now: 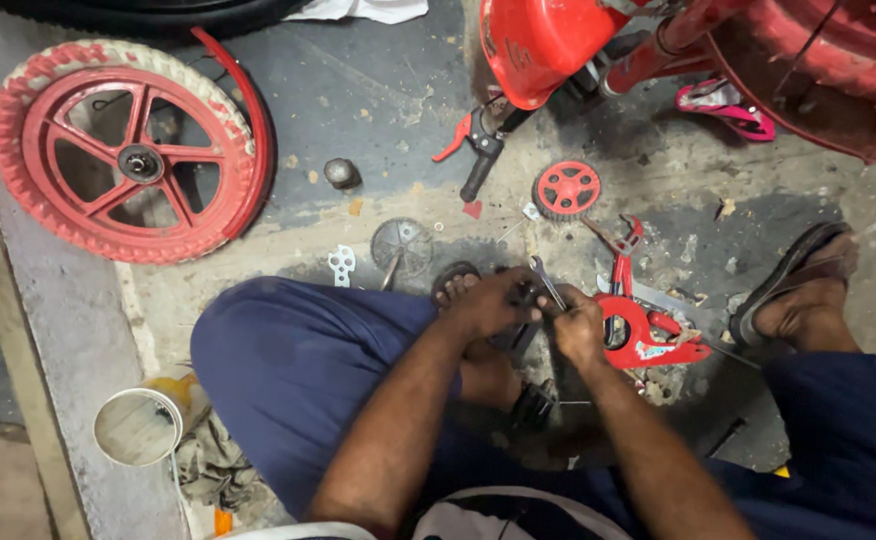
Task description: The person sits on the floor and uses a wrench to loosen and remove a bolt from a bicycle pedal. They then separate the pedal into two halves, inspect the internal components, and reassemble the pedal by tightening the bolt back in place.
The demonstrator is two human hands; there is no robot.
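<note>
Both hands are meeting low over the sandalled foot: the left hand (488, 302) is curling tight around a small dark metal part (526, 293), the right hand (576, 322) is pinching a slim silver spanner (546, 281) beside the red metal bracket (648, 335).

One head-worn view looks steeply down, close over the lap, onto the concrete floor (388, 110).

Arms: mine are bare to above the elbow, no sleeves in sight.
Left hand (493, 300): no glove, no ring that I can see.
Right hand (575, 322): no glove either.
Trousers (298, 380): dark blue, loose.
Sandal (793, 275): dark open strap on my right foot.
Shirt (498, 515): pale hem at my waist.
</note>
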